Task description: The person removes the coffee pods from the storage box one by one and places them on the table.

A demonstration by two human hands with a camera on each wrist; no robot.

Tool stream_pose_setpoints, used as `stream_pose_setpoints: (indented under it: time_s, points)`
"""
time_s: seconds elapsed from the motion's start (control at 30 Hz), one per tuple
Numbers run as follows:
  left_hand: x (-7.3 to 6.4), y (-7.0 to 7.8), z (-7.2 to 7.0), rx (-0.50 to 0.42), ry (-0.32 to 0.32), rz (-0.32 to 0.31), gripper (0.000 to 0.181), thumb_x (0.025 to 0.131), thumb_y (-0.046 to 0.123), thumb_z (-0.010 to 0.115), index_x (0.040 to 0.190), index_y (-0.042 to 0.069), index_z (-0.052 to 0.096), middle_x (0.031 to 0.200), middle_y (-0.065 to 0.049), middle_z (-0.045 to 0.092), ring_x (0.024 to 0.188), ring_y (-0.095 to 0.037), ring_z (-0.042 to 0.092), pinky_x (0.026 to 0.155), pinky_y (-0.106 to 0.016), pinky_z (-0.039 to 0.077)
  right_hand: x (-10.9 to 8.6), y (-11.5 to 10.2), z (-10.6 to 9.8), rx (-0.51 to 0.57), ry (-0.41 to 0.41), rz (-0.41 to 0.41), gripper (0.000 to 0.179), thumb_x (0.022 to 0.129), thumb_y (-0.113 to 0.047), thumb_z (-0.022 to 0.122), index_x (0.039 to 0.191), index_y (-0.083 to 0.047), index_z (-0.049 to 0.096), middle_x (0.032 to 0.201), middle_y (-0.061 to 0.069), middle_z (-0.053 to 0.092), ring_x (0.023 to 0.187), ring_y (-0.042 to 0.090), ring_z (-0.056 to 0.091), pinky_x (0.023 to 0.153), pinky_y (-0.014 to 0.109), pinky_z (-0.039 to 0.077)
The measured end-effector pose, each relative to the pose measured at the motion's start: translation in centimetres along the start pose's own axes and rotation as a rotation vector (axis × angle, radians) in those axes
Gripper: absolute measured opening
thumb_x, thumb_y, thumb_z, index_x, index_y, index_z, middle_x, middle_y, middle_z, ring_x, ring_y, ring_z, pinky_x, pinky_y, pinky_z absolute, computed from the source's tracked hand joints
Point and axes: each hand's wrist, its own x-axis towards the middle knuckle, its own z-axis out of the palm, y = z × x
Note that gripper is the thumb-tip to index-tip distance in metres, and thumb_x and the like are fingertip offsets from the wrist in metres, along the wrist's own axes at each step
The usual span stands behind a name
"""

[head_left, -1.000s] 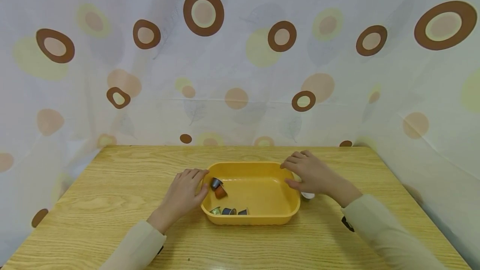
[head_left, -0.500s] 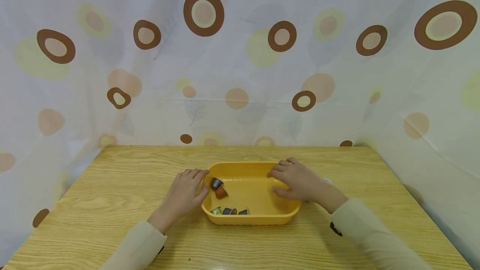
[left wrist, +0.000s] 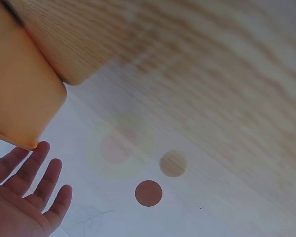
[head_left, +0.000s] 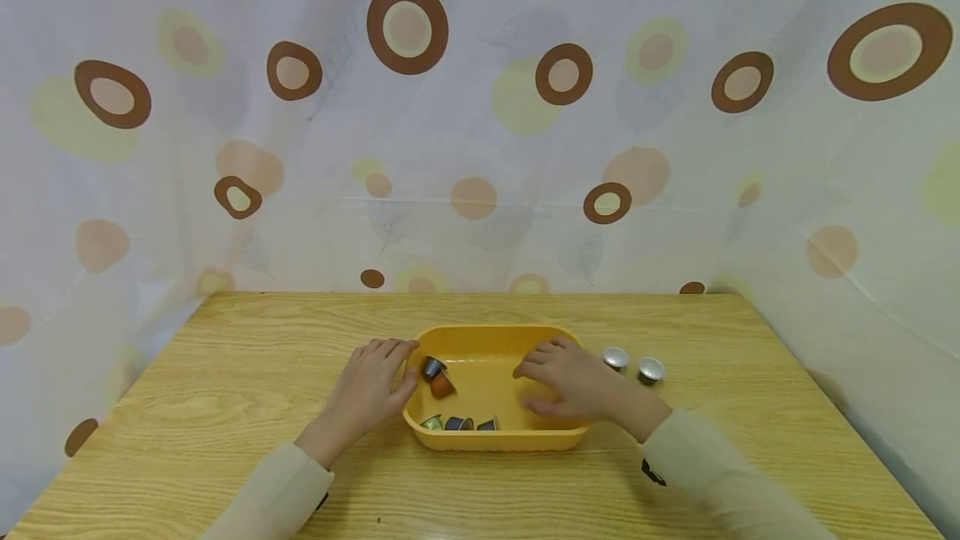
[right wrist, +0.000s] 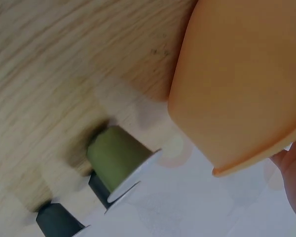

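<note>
A yellow plastic tray (head_left: 498, 440) with raised walls stands on the table. My left hand (head_left: 369, 386) rests at its left rim, fingers spread; in the left wrist view fingertips of the left hand (left wrist: 27, 187) touch the rim. My right hand (head_left: 566, 382) hovers over the tray's right part, fingers loosely bent, with nothing visible in it. Inside lie a dark grey coffee capsule (head_left: 432, 368), a copper-brown capsule (head_left: 442, 384), a pale green capsule (head_left: 432, 422), a dark blue capsule (head_left: 458, 423) and another dark capsule (head_left: 487, 424).
Right of the tray stand two silver-lidded capsules (head_left: 651, 370), lids up. In the right wrist view a green capsule (right wrist: 119, 157) stands nearest the tray, with dark capsules (right wrist: 58, 220) beyond it. A patterned cloth (head_left: 480, 148) hangs behind the wooden table (head_left: 262, 373).
My right hand has moved left from the tray's right rim to over its inside, uncovering two silver-lidded capsules at the right. My left hand and the capsules in the tray have stayed put.
</note>
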Motion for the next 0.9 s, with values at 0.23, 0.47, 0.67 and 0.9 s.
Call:
stream_pose_setpoints:
  time_s: [0.23,0.47,0.67,0.9]
  points:
    - [0.0,0.1,-0.1,-0.003,-0.001,-0.004,0.034,0.087,0.024,0.056,0.118,0.012,0.059,0.11,-0.003,0.063,0.104,-0.024,0.056,0.09,-0.043,0.044,0.5,-1.0,0.0,0.051,-0.111,0.033,0.036,0.087,-0.042,0.056,0.111,-0.017,0.061,0.106,-0.005,0.063,0.098,0.015,0.057,0.092,0.04,0.041]
    - [0.0,0.2,-0.2,0.001,0.0,-0.006,0.034,0.086,0.024,0.057,0.118,0.012,0.059,0.11,-0.002,0.063,0.103,-0.024,0.056,0.09,-0.043,0.044,1.1,-1.6,-0.1,0.056,-0.143,0.028,0.037,0.088,-0.045,0.053,0.113,-0.018,0.061,0.107,-0.007,0.063,0.099,0.013,0.057,0.092,0.037,0.042]
    - [0.0,0.3,-0.3,0.006,0.0,-0.01,0.034,0.086,0.023,0.057,0.118,0.012,0.059,0.109,-0.002,0.063,0.103,-0.024,0.056,0.09,-0.043,0.044,1.6,-2.0,-0.2,0.082,-0.158,0.026,0.037,0.088,-0.045,0.053,0.112,-0.018,0.061,0.108,-0.007,0.063,0.1,0.012,0.056,0.094,0.038,0.041]
    - [0.1,0.4,-0.3,0.004,-0.006,-0.016,0.033,0.086,0.023,0.057,0.117,0.012,0.059,0.109,-0.002,0.063,0.103,-0.024,0.056,0.09,-0.043,0.044,2.2,-2.3,-0.2,0.133,-0.165,0.005,0.037,0.088,-0.047,0.052,0.111,-0.019,0.061,0.107,-0.007,0.063,0.099,0.012,0.056,0.096,0.041,0.041]
